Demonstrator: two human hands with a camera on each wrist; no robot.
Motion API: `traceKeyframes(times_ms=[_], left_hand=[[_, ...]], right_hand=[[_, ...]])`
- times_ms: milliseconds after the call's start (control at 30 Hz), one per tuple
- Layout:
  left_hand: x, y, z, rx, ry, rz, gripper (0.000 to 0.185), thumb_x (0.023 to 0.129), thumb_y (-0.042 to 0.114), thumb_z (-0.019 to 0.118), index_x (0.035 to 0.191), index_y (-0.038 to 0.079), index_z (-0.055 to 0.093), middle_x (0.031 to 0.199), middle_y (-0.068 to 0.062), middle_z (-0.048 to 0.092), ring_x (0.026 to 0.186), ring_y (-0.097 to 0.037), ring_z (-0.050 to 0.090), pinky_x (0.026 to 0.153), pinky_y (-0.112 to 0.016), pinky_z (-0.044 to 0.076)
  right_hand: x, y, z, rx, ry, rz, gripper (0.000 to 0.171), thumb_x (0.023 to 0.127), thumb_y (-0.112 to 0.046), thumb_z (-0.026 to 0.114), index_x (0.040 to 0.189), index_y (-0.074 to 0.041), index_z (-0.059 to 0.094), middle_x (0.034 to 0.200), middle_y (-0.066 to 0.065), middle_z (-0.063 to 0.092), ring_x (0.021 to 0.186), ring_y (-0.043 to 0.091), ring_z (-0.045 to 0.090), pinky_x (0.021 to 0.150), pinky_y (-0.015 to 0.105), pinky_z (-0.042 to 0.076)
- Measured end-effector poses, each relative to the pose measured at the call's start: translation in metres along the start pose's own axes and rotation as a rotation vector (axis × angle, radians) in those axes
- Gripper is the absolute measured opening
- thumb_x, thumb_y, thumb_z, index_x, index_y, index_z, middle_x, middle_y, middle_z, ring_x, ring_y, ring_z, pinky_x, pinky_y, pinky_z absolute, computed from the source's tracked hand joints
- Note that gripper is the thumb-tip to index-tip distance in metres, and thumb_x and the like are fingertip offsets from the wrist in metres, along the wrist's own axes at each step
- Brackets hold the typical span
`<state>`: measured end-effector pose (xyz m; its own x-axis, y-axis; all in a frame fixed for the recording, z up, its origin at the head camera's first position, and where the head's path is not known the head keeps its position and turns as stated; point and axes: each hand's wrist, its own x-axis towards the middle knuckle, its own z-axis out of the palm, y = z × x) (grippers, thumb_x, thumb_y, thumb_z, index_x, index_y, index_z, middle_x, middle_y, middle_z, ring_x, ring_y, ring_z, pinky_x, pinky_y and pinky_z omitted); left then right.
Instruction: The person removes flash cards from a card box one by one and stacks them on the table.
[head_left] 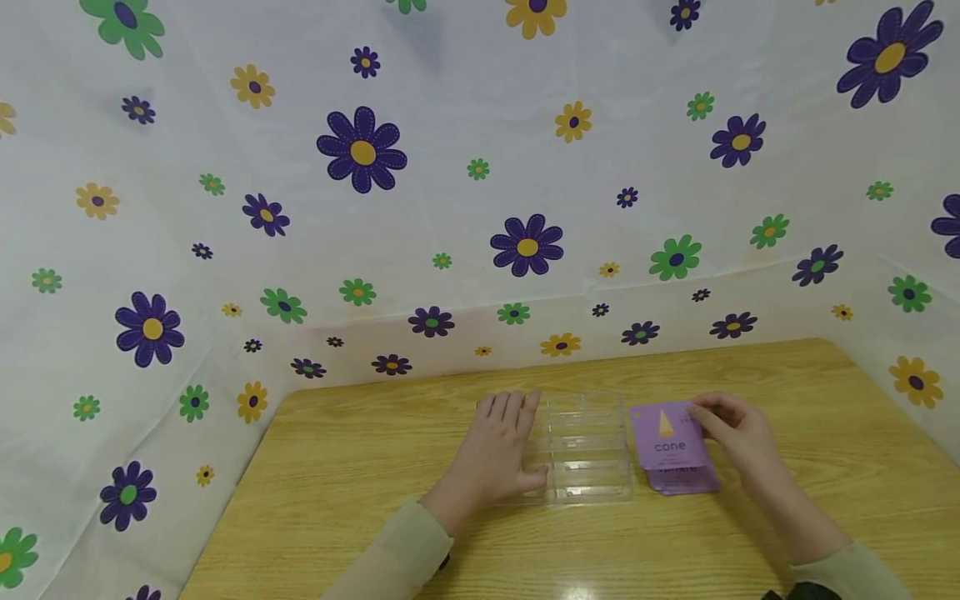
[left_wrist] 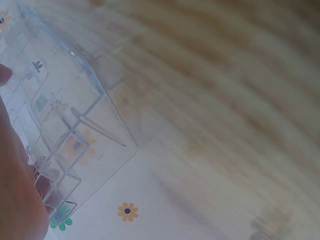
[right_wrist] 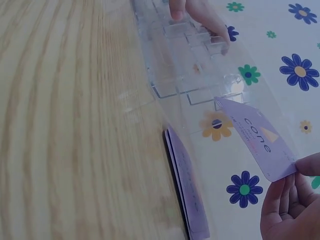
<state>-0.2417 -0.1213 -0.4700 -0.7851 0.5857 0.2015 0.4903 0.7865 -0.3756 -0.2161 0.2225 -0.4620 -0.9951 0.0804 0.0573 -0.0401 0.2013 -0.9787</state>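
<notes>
My right hand (head_left: 738,433) pinches a purple card (head_left: 670,435) by its upper right corner, between thumb and fingers. The card is printed with "cone" and a cone picture, and the right wrist view shows it tilted above the table. Below it lies a small stack of purple cards (head_left: 686,482), the top one marked "sphere". To the left stands a clear plastic organizer (head_left: 588,467) with stepped compartments. My left hand (head_left: 495,450) rests on its left part, fingers extended forward and thumb spread to the right; in the left wrist view the hand is mostly cut off.
The wooden table (head_left: 345,467) carries the organizer and cards. A white cloth (head_left: 442,200) with purple, green and yellow flowers rises behind the table and along both sides. Light reflects off the table near its front.
</notes>
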Motion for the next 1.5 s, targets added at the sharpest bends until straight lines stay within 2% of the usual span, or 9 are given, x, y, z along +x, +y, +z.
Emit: traceKeyframes(times_ms=[167,300,467,833,1133,1300,1500], left_hand=[[-0.001,0.0,0.0,-0.003,0.003,0.002,0.104,0.089,0.076,0.052,0.164,0.008,0.027,0.141,-0.008,0.054,0.129,-0.024,0.052,0.114,-0.043,0.042],[-0.001,0.0,0.001,-0.001,0.007,0.003,0.106,0.089,0.076,0.053,0.165,0.007,0.027,0.141,-0.009,0.054,0.129,-0.024,0.052,0.114,-0.043,0.042],[-0.001,0.0,0.003,-0.006,0.014,0.001,0.107,0.088,0.076,0.053,0.165,0.007,0.026,0.142,-0.009,0.054,0.13,-0.024,0.052,0.115,-0.043,0.042],[0.0,-0.001,0.005,-0.007,0.022,0.003,0.107,0.089,0.076,0.053,0.165,0.007,0.026,0.145,-0.01,0.054,0.132,-0.025,0.052,0.116,-0.044,0.041],[0.0,0.0,0.004,-0.016,0.006,0.003,0.106,0.089,0.076,0.053,0.165,0.007,0.026,0.144,-0.01,0.054,0.132,-0.025,0.052,0.115,-0.044,0.041],[0.0,0.0,0.004,-0.032,0.004,0.001,0.105,0.089,0.075,0.054,0.165,0.007,0.027,0.144,-0.01,0.053,0.132,-0.025,0.052,0.116,-0.044,0.041],[0.0,0.0,0.004,-0.035,0.007,0.0,0.105,0.089,0.074,0.055,0.164,0.007,0.027,0.143,-0.01,0.053,0.131,-0.025,0.052,0.116,-0.044,0.041]], right_hand=[[0.0,0.003,-0.003,-0.008,0.001,0.019,0.013,0.106,-0.01,0.061,0.109,0.001,0.069,0.088,-0.025,0.065,0.084,-0.005,0.062,0.077,0.016,0.057],[0.002,0.007,-0.004,-0.006,-0.007,0.07,0.012,0.106,-0.011,0.062,0.109,-0.002,0.07,0.089,-0.023,0.066,0.084,-0.005,0.061,0.078,0.015,0.057],[0.005,0.011,-0.004,-0.023,-0.021,0.126,0.018,0.106,-0.012,0.062,0.115,0.002,0.068,0.086,-0.023,0.065,0.082,-0.005,0.061,0.078,0.015,0.057],[0.006,0.018,-0.008,-0.044,-0.039,0.138,0.02,0.106,-0.013,0.061,0.115,0.005,0.066,0.086,-0.021,0.063,0.082,-0.004,0.06,0.076,0.015,0.056],[0.008,0.026,-0.01,-0.034,-0.019,0.134,0.012,0.104,-0.011,0.064,0.103,0.0,0.07,0.086,-0.017,0.066,0.079,-0.003,0.059,0.071,0.017,0.054],[0.008,0.029,-0.012,-0.051,-0.032,0.159,0.018,0.105,-0.013,0.062,0.111,0.004,0.067,0.084,-0.022,0.064,0.078,-0.004,0.059,0.071,0.018,0.056],[0.009,0.034,-0.013,-0.089,-0.043,0.153,0.03,0.106,-0.013,0.061,0.12,0.014,0.062,0.083,-0.018,0.065,0.074,0.0,0.062,0.069,0.021,0.056]])
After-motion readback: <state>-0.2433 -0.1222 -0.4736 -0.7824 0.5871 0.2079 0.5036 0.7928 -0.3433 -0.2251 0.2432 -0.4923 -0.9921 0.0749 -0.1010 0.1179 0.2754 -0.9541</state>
